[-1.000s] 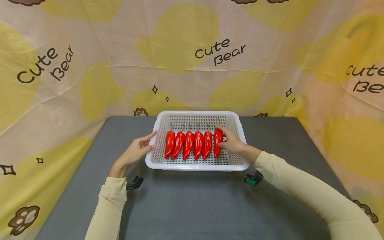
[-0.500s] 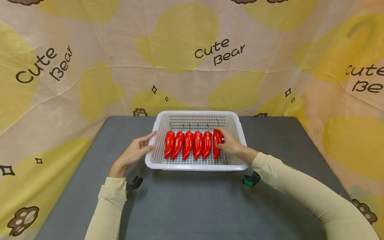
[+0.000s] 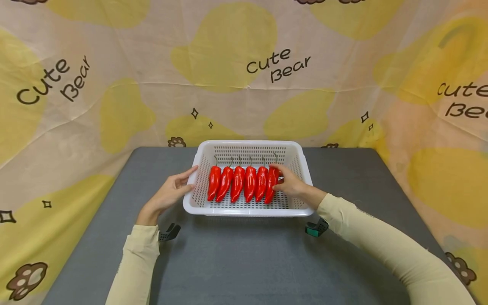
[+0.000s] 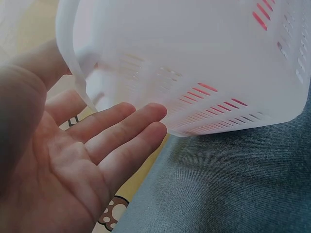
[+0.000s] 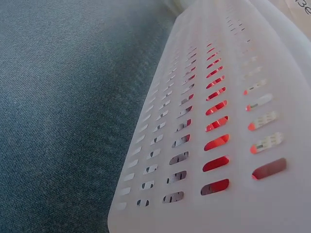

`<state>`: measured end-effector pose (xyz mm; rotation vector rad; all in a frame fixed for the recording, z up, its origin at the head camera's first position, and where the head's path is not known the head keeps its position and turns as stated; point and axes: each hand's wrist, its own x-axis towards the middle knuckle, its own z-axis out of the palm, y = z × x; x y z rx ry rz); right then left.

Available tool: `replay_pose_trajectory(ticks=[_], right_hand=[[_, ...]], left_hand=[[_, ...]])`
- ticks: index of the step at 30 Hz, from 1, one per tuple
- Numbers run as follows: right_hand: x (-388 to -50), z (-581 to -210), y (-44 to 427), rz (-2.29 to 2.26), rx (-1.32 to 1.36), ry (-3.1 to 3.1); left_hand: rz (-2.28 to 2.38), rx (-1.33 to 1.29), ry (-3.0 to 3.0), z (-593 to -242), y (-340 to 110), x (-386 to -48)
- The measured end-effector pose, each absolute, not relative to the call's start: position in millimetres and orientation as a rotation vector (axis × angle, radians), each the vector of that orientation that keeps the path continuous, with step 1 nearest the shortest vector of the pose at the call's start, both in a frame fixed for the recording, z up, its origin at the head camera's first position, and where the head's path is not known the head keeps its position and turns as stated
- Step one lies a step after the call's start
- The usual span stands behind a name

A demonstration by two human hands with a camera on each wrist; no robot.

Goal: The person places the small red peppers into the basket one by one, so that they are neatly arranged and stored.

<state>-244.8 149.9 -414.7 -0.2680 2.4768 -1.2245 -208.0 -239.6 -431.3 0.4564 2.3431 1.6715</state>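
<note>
A white perforated plastic basket (image 3: 248,213) stands on the table, holding a row of glossy red chili peppers (image 3: 237,184) with green stems. My right hand (image 3: 291,183) reaches over its right side and pinches the rightmost chili pepper (image 3: 271,192) between thumb and fingers. That pepper leans slightly, close to its neighbor. At the basket's left end, my left hand (image 3: 171,192) touches the rim with thumb and index finger. In the left wrist view, its other fingers (image 4: 131,138) extend beside the outer wall. The right wrist view shows only the slotted wall (image 5: 214,121), not the hand.
A dark grey table (image 3: 244,262) bears the basket near its far edge. Behind it hangs a patterned cloth (image 3: 244,106) with yellow patches and lettering. Black wrist mounts show below the left cuff (image 3: 169,232) and the right cuff (image 3: 316,227).
My right hand has moved slightly left with the rightmost pepper, tilting it and bringing it close to the neighboring pepper. The left hand stays at the rim.
</note>
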Motion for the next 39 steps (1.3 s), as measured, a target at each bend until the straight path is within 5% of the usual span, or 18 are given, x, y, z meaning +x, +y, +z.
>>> replay_pose_trajectory(ticks=[39], right_hand=[[-244.5, -414.3, 151.8, -1.14, -0.228, 2.303]], left_hand=[[1.653, 0.464, 2.353, -432.7, -242.1, -209.6]])
